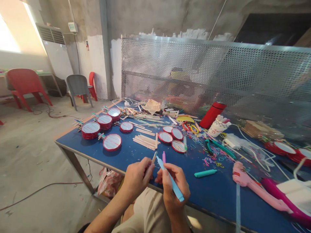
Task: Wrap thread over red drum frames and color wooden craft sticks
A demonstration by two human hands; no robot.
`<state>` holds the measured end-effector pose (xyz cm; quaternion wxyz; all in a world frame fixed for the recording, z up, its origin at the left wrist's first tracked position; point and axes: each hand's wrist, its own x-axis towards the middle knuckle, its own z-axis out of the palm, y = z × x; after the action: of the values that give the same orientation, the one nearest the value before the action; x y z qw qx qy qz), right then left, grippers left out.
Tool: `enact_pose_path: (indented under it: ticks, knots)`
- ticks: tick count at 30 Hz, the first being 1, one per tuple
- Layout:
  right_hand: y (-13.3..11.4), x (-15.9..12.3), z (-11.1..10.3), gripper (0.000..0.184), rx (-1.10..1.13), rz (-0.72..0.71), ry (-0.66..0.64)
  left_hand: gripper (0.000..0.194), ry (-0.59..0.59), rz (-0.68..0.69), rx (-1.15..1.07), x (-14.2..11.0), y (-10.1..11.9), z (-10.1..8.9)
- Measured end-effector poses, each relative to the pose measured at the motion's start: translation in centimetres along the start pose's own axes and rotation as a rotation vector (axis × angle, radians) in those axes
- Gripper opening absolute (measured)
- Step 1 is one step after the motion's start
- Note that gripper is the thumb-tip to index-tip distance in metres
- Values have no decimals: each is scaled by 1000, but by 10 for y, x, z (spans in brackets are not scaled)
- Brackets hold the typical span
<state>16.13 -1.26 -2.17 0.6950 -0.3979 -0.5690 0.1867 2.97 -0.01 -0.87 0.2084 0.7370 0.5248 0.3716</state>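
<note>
My left hand (139, 174) is closed on a wooden craft stick (154, 157), its end pointing up. In my right hand (175, 183) is a light blue marker (173, 185), slanting up to the left with its tip at the end of the stick. Just behind those fingers a pink-purple marker (164, 157) stands up; whether my right hand grips it too I cannot tell. Past my hands lies a row of flat craft sticks (145, 142). To the right, a teal marker (205, 173) rests on the blue table (136, 159).
Round red-rimmed discs (112, 142), some stacked and clipped, stand at left. Smaller ones (165, 137) sit mid-table. At right are pliers (222, 148), loose rubber bands (194, 145), a red bottle (212, 114), a cup of markers (218, 126) and a pink hand-shaped stick (262, 191). Behind rises a perforated metal panel (155, 64).
</note>
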Motion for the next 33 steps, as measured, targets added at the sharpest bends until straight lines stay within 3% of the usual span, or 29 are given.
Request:
enact_pose_path:
  ticks: [6, 10, 13, 16, 20, 24, 28, 33]
  knots:
    - [2, -1, 2, 11, 11, -6, 73, 22, -14, -52, -46, 5, 4, -6]
    - [2, 2, 3, 9, -65, -44, 51, 23, -46, -164, -276, 10, 4, -14]
    - [2, 8, -4, 12, -266, -138, -39, 24, -122, -249, -493, 13, -2, -18]
    - [7, 18, -25, 17, -515, -266, -119, 23, -203, -227, -627, 16, -9, -22]
    - [25, 29, -63, 33, -980, -333, -169, 18, -279, -165, -615, 19, -13, -27]
    - [39, 33, -83, 43, -1232, -294, -253, 21, -330, -173, -522, 19, -11, -28]
    - [28, 33, -69, 42, -1370, -313, -266, 25, -318, -183, -457, 17, -8, -26]
    - [4, 34, -35, 39, -1316, -405, -572, 28, -216, -85, -371, 16, -8, -22]
